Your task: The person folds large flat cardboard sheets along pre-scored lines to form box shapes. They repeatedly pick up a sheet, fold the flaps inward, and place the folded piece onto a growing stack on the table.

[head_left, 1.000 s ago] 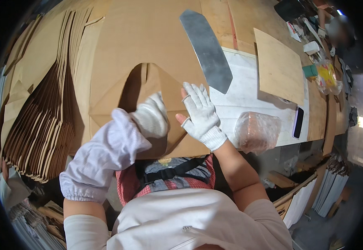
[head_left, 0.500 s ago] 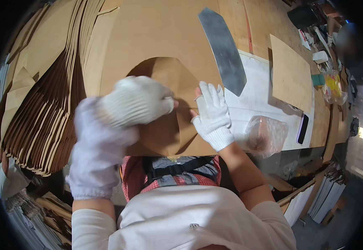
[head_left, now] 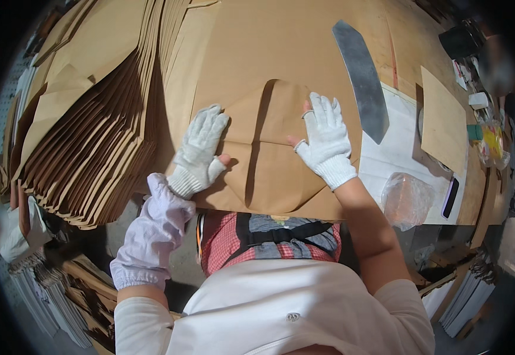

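Both gloved hands lie flat on a folded piece of brown paper (head_left: 269, 160) at the near edge of a workbench (head_left: 305, 41). The left hand (head_left: 200, 151) presses its left side with fingers spread, and a pale sleeve cover (head_left: 151, 234) wraps that forearm. The right hand (head_left: 326, 141) presses the right side, its forearm bare. A crease runs up the paper between the hands. To the left, a fanned stack of brown paper sheets (head_left: 86, 136) overlaps along the bench. Right of the hands lies a long grey metal blade (head_left: 361, 80), resting partly on a white sheet (head_left: 396, 151). A crumpled clear plastic bag (head_left: 407, 198) sits near the bench's edge, with a dark phone (head_left: 450, 197) just beside it.
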Tool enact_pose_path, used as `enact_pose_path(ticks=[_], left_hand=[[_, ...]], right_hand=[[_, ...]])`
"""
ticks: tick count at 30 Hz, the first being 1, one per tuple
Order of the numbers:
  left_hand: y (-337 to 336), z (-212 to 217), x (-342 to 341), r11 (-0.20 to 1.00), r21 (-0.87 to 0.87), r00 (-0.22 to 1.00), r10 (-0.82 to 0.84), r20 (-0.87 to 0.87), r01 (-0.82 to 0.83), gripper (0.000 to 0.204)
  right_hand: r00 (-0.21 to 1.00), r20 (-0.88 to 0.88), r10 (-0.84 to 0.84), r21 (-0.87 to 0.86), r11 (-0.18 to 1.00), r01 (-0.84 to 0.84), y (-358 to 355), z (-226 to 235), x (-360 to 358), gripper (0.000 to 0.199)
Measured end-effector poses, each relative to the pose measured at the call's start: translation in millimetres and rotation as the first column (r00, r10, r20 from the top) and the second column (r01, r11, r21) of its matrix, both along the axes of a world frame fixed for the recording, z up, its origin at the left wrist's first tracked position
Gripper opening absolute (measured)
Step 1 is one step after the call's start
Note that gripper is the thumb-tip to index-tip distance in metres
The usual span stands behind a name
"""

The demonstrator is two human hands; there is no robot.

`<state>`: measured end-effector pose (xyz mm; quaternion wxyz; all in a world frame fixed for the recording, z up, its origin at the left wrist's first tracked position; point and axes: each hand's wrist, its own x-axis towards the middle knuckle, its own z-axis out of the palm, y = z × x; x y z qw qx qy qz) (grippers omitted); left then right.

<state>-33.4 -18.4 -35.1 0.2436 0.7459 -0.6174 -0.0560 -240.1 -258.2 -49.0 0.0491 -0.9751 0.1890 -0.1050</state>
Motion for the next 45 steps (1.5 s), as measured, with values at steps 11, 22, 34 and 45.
enact_pose_path(ticks=[11,22,34,45], left_hand=[[-28,14,-24,0.988,0.073,0.964,0.115,0.240,-0.136,0.087],[-73,23,-18,0.986,0.162,0.972,-0.070,0.226,0.033,0.094],[-2,24,-28,0.962,0.005,0.951,0.270,-0.153,-0.273,0.080],[22,26,-47,0.997,0.016,0.997,0.073,-0.031,-0.073,0.060]], right_hand=[[0.978,0.204,-0.030,0.271,0.962,-0.027,-20,-3,-6,0.063],[0.678,-0.301,-0.670,0.199,0.651,0.732,-144,36,-11,0.065],[0.980,-0.084,-0.181,0.549,0.812,0.197,-26,47,-30,0.015],[0.999,-0.016,-0.037,0.411,0.911,0.040,-20,27,3,0.017]])
